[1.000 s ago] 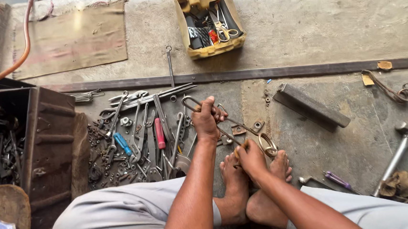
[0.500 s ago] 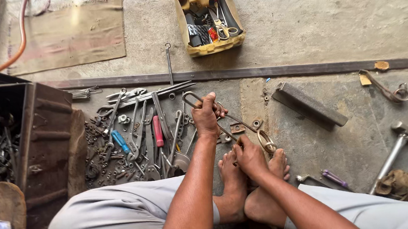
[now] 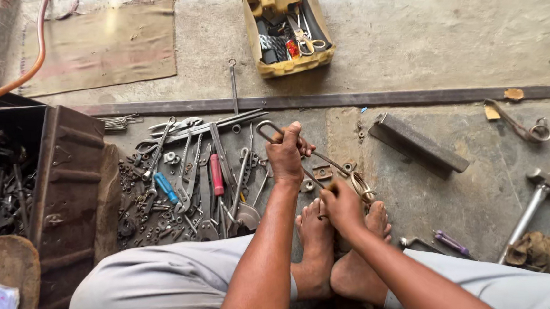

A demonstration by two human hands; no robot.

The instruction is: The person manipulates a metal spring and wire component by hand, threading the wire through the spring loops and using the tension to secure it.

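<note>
Sitting on the concrete floor (image 3: 422, 41) with bare feet (image 3: 336, 247) together, a person works a long bent metal rod (image 3: 314, 164) between both hands.

- Left hand (image 3: 286, 152): grip closed around the looped upper end of the rod, just above the spread of tools.
- Right hand (image 3: 342, 204): grip closed on the lower end, close above the toes; whether it also pinches a small part there cannot be told.
- Rod: runs slantwise from loop to a coiled ring (image 3: 359, 186) beside the right hand, raised a little off the floor.
- Tool spread (image 3: 193, 179): wrenches, pliers, a red-handled screwdriver (image 3: 216, 174), a blue-handled tool (image 3: 166, 187), loose nuts; left of the hands.
- Dark metal toolbox (image 3: 63, 169): open, far left.
- Yellow tray (image 3: 289, 28): scissors and bits, well apart, ahead.
- Steel block (image 3: 416, 143): right of the hands.
- Hammer (image 3: 536, 204): far right, beside a rag (image 3: 540, 249).

Handling note, as judgement: the rod looks springy, so both grips are best kept firm and the ends level; toes sit near the lower end and want clearance, and loose nuts nearby could scatter if the rod slips.
</note>
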